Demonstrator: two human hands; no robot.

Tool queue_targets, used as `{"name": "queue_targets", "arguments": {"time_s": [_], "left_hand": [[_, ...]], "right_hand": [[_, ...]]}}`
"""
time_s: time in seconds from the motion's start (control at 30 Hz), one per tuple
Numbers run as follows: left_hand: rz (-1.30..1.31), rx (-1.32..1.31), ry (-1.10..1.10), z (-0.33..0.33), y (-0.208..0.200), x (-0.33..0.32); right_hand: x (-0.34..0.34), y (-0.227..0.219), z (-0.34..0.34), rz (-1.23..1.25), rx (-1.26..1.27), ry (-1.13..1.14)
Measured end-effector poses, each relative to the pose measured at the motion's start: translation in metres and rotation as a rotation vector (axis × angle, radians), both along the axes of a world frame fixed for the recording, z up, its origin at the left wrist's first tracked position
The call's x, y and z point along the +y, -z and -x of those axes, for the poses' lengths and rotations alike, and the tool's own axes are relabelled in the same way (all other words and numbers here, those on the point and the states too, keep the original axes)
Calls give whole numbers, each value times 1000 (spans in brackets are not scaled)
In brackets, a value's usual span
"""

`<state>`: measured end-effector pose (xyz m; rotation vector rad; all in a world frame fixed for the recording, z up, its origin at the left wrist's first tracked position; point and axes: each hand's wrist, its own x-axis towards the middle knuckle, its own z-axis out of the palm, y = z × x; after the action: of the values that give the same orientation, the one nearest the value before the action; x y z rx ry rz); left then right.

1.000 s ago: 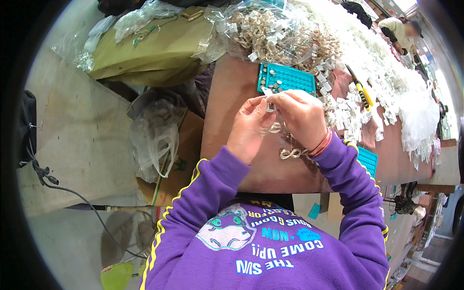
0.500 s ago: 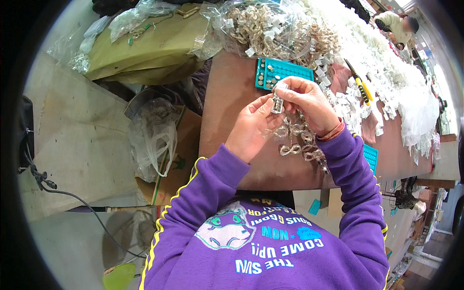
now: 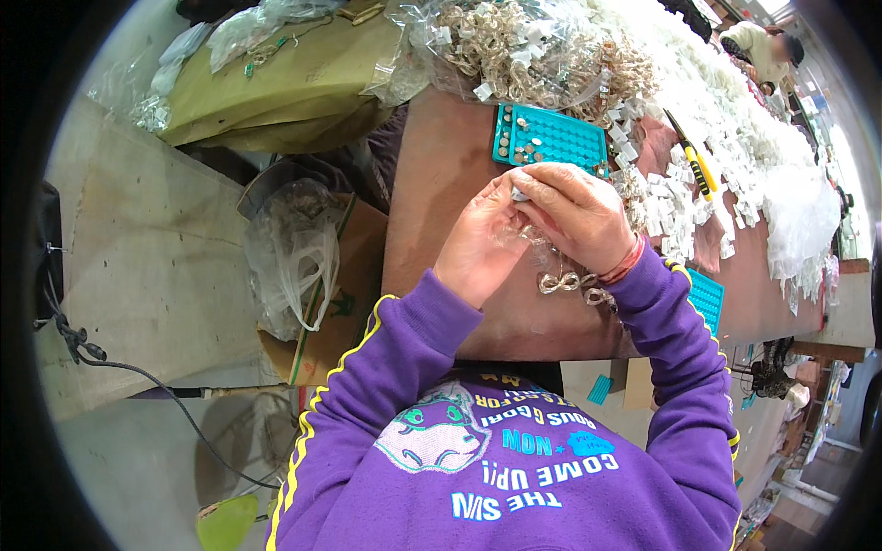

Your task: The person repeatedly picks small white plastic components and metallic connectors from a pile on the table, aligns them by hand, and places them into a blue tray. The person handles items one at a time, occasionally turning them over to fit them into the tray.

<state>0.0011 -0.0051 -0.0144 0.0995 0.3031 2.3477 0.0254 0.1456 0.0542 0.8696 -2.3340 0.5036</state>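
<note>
My left hand [image 3: 480, 241] and my right hand [image 3: 581, 213] meet above the table, fingers closed together around a small battery case [image 3: 519, 195]. Only a pale bit of the case shows between the fingers; the rest is hidden. Thin clear-and-copper wire, as of string lights, trails below the hands, with tied wire bundles [image 3: 562, 282] lying on the table beside my right wrist. Just beyond my fingers is a teal compartment tray [image 3: 571, 136] with several silver button cells [image 3: 530, 150] toward its left side.
Heaped wire bundles [image 3: 501, 50] in clear plastic lie at the back. White cases [image 3: 675, 216] pile up along the right, with yellow-and-black pliers [image 3: 703, 174] among them. Another teal tray [image 3: 706, 298] sits by my right forearm. A plastic bag [image 3: 299, 266] hangs left of the table [image 3: 432, 165].
The fingers of my right hand have folded down over the battery case, which showed button cells inside before and is now mostly covered. The view has shifted slightly.
</note>
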Motion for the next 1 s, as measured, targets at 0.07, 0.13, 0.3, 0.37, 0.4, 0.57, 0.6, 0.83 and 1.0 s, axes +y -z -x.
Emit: {"name": "queue_targets", "arguments": {"time_s": [0.07,0.13,0.3,0.37,0.4,0.57,0.6,0.83,1.0], "left_hand": [[-48,-19,34,2,4,0],[-85,-27,48,2,6,0],[4,-129,29,-3,0,4],[27,-108,30,-2,-2,4],[41,-100,30,-2,-2,2],[-13,-91,-73,5,2,0],[-21,-110,-104,4,2,0],[-63,-156,-149,3,3,3],[-130,-139,-196,3,5,3]], "right_hand": [[-1,3,1,-17,36,1],[1,4,0,-30,43,11],[5,5,-2,-19,38,45],[3,5,-1,10,19,68],[1,5,0,26,3,88],[-6,-16,-16,218,-213,273],[-5,-21,-21,275,-200,283],[-25,1,-52,132,-263,200],[-30,17,-55,125,-260,272]]}}
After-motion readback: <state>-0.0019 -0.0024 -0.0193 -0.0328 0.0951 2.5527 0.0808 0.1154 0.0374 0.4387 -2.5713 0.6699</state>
